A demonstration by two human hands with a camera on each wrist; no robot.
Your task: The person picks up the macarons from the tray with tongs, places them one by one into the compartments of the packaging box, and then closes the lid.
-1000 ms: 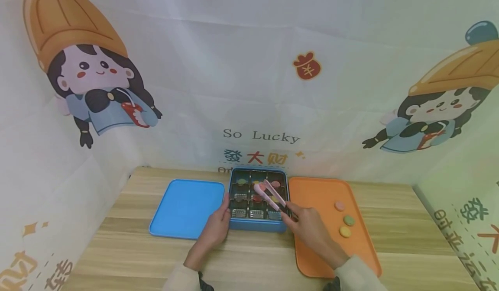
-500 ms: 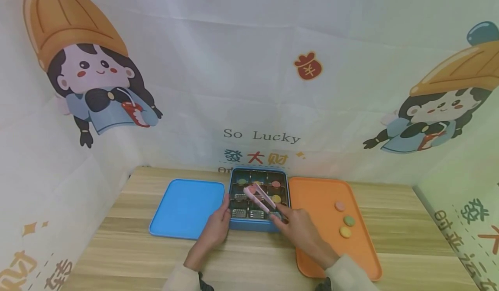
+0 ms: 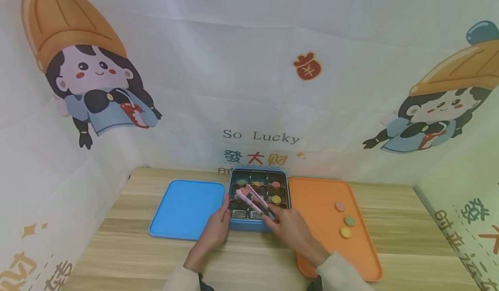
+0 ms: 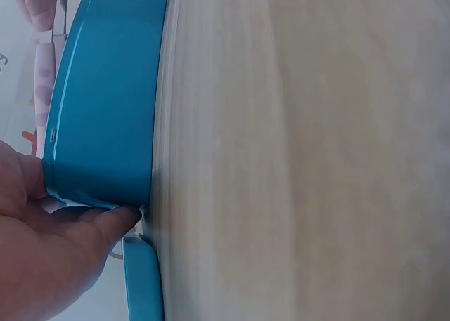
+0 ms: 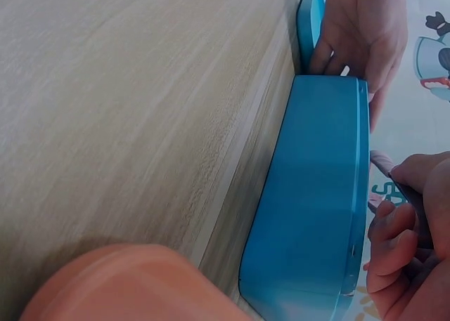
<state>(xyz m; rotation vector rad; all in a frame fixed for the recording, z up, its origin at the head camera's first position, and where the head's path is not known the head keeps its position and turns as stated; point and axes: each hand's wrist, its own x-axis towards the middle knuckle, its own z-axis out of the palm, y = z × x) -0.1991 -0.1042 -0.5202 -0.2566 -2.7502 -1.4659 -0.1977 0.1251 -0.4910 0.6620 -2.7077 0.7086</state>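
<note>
My right hand (image 3: pixel 294 228) grips pink tongs (image 3: pixel 249 200) above the blue tin box (image 3: pixel 253 226). Between the tongs' tips is a small pink round piece (image 3: pixel 244 191), like a cookie, over the middle row's left compartment. My left hand (image 3: pixel 215 226) holds the box at its left side; in the left wrist view, the thumb is at the rim and the fingers lie against the side wall. Inside the divided box sit a green piece (image 3: pixel 241 182), a pink piece (image 3: pixel 275 184) and yellow pieces, one of them a yellow piece (image 3: pixel 276 199) at the right. The tongs partly hide the middle compartments.
To the right lies an orange tray (image 3: pixel 315 191) bearing a pink piece (image 3: pixel 340 206), a green piece (image 3: pixel 349 221) and a yellow piece (image 3: pixel 345 232). A blue lid (image 3: pixel 187 208) lies left of the box. Behind the wooden table (image 3: pixel 241 265) hangs a printed cloth (image 3: pixel 249 79).
My right hand has moved left, carrying the tongs and the pink piece from the box's centre toward its left column. The left hand stays at the box's side.
</note>
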